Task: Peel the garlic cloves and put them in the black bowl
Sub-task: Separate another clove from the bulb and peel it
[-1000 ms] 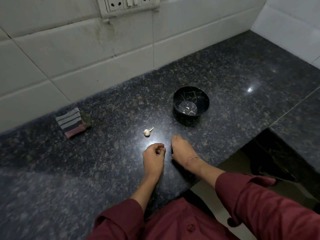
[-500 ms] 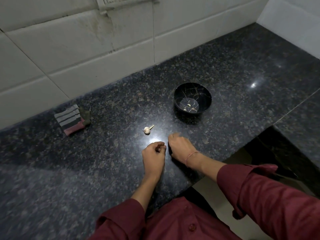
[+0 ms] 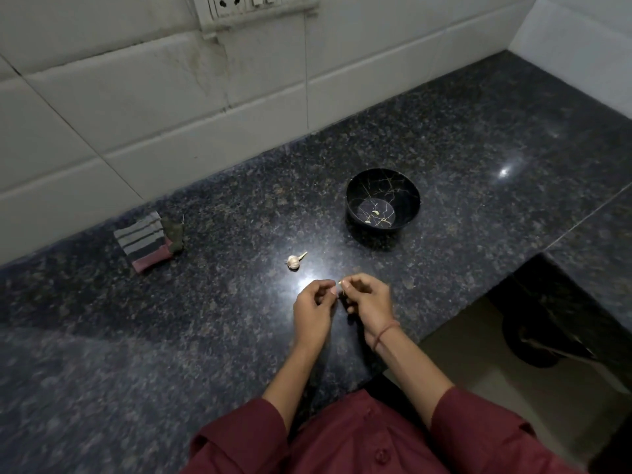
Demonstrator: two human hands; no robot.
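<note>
Bench — dark speckled stone, polished, bright glare spot near the middle of the front edge; cut away at the right front corner.

Black bowl: upright, thin gold crack-lines inside, mid-bench and right of centre, well apart from both hands. On its bottom, small pale garlic pieces.

Garlic bulb: small, whitish, stem toward the bowl, lying on the bench between the bowl and the front edge, near the left hand but apart from it.

Garlic clove: tiny, pale, held just above the bench close to the front edge, between the two hands.

Right hand: fingers curled, thumb and forefinger pinching the clove; red thread round the wrist.

Left hand — fingers curled inward, tips just beside the clove; contact with it impossible to tell.

Striped cloth: folded, grey and pink, near the far edge at the left.

Tiled wall: white, along the far edge, socket plate at the top.

Sleeves: maroon, over the front edge.
</note>
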